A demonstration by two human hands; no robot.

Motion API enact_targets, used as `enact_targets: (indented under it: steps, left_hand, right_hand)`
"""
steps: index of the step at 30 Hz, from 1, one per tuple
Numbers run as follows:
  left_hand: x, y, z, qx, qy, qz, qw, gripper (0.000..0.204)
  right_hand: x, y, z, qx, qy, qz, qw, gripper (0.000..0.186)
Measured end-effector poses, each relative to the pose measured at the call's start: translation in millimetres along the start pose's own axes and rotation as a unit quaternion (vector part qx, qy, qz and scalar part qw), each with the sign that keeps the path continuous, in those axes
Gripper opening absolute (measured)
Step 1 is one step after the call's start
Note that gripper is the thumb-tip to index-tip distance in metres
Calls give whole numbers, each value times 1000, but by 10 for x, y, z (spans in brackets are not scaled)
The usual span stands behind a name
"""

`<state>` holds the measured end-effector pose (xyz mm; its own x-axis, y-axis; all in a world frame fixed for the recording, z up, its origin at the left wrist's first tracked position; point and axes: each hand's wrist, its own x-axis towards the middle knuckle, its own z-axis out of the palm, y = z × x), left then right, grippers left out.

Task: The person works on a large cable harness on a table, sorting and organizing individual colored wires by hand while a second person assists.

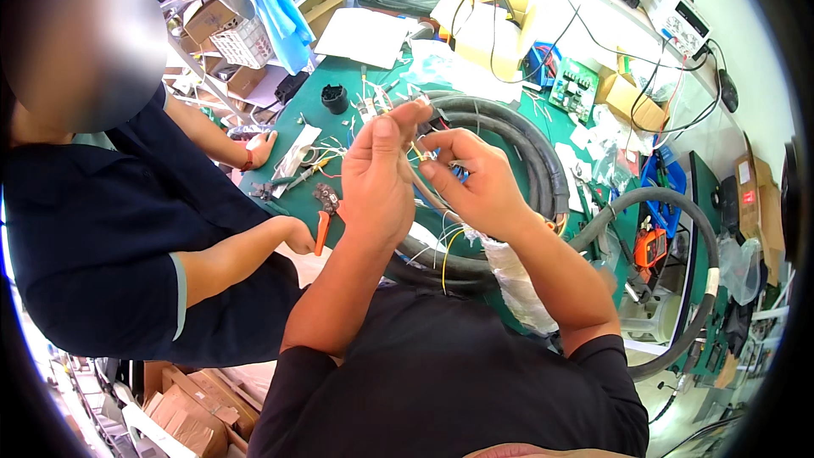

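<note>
Both my hands are raised over the green worktable, close together. My left hand (377, 174) is closed, with thumb and fingers pressed together at the top; what they pinch is too small to make out. Beside it, my right hand (479, 182) pinches a thin wire (431, 155) between thumb and fingertips. More thin wires (432, 191) run down between my hands. Behind and around them lies a thick black cable (547, 157) in a coil, its near part wrapped in white material (517, 284). A loose yellow wire (447, 259) bends below my right hand.
At left stands another person, one hand (261, 149) on the table, the other (297, 236) near an orange-handled crimping tool (323, 212). Pliers (288, 181), a black round connector (335, 99), a circuit board (574, 89) and an orange meter (650, 248) lie about. The cable loops off rightward.
</note>
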<state>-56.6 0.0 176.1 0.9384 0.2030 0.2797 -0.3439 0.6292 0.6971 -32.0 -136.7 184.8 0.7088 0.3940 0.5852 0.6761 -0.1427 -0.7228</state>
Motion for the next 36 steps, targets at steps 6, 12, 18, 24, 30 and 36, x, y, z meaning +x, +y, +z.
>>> enact_targets:
  steps: [6, 12, 18, 24, 30, 36]
  left_hand:
    - [-120, -86, 248, -107, 2, -77, 991, 33]
    - [-180, -8, 60, -48, 8, -26, 998, 35]
    - [-297, 338, -619, 13, 73, 27, 997, 34]
    - [-737, 367, -1139, 128, 145, -56, 980, 29]
    - [-1196, 142, -1436, 217, 196, -223, 930, 32]
    - [-723, -235, -2029, 318, 213, -259, 887, 39]
  right_hand:
    - [-72, -30, 27, -54, 25, 8, 998, 12]
    - [-136, -25, -15, -72, 20, 1, 997, 12]
    - [-73, 50, -372, 94, 102, 73, 988, 13]
    - [-133, -50, -464, 101, 103, 86, 986, 25]
    - [-243, -61, -392, -43, 29, 22, 998, 35]
    - [-279, -144, -309, -81, 71, 20, 994, 36]
